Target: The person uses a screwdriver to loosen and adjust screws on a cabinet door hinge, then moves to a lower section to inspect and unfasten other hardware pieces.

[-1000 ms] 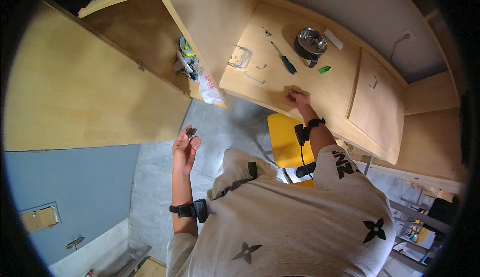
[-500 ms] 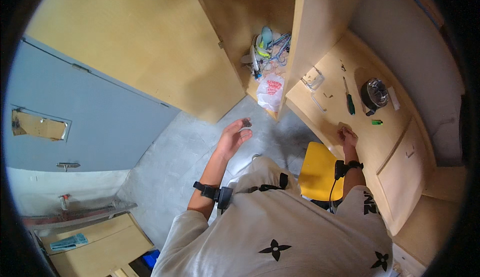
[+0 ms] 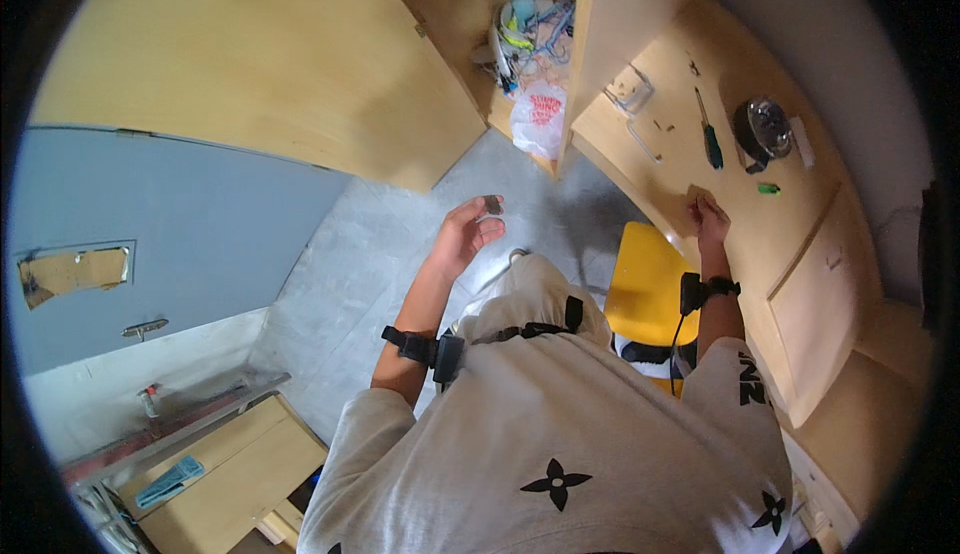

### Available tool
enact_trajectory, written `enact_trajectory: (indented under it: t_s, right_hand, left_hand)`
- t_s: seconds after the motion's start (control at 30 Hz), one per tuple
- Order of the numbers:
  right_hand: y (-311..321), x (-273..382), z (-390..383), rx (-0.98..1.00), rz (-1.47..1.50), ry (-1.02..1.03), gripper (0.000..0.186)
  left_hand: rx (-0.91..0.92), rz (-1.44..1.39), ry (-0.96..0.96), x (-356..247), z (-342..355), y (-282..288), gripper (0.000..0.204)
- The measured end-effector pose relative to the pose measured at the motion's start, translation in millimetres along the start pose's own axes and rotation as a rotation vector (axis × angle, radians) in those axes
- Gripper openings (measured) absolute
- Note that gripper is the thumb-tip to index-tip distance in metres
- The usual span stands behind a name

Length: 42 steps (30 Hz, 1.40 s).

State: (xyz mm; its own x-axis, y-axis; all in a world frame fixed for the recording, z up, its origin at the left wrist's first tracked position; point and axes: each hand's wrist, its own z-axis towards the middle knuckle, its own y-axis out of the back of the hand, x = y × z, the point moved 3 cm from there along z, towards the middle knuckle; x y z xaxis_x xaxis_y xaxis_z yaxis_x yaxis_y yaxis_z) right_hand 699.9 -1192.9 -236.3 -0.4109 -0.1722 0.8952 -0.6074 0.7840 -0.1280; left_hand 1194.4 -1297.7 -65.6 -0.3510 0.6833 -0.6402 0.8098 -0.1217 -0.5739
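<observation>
My left hand (image 3: 466, 235) is raised over the floor, its fingers bent round a small dark piece (image 3: 492, 205) held near the fingertips. What kind of thing that piece is, I cannot make out. Over the front part of the wooden desk (image 3: 690, 154) is my right hand (image 3: 709, 218), its fingers curled together; anything in them is hidden. Beyond it on the desktop lies a screwdriver (image 3: 712, 146) with a green and black handle. A small green object (image 3: 768, 189) sits to the right of the screwdriver, near a dark round container with a shiny, silvery top (image 3: 768, 124).
Metal handles (image 3: 630, 94) and small hardware bits lie on the desk's far left. A yellow chair (image 3: 645, 279) stands against the desk front. An upright wooden panel (image 3: 610, 24) borders an open cupboard holding a white plastic bag (image 3: 538, 122) and hangers. A blue-grey door (image 3: 200, 214) stands left.
My view has shifted, so the cupboard and floor sit higher in the picture. Both hands keep nearly the same pose, the left still holding the dark piece. Nothing on the desk has visibly moved.
</observation>
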Motion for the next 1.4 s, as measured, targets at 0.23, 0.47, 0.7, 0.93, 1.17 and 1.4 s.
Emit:
enact_trajectory:
  t_s: [0.23, 0.47, 0.7, 0.93, 1.17, 1.4]
  right_hand:
    - [-6, 9, -13, -0.016, 0.040, 0.059, 0.006]
    - [-12, 12, -21, 0.024, 0.094, 0.086, 0.007]
    - [-14, 20, -22, -0.005, -0.007, 0.071, 0.011]
    - [-17, 4, -25, 0.031, 0.121, 0.099, 0.008]
    - [-14, 12, -32, 0.006, 0.089, 0.012, 0.008]
    - [-18, 11, -36, 0.024, 0.190, 0.029, 0.011]
  left_hand:
    - [0.010, 0.079, 0.096, 10, 9, -3, 0.036]
    - [0.008, 0.145, 0.157, 13, 19, -6, 0.037]
    - [0.053, 0.168, 0.200, 15, 37, -19, 0.038]
    - [0.030, 0.157, 0.231, 22, 44, -21, 0.035]
    - [0.098, 0.231, 0.285, 40, 62, -40, 0.042]
    - [0.280, 0.636, 0.242, 80, 149, -73, 0.030]
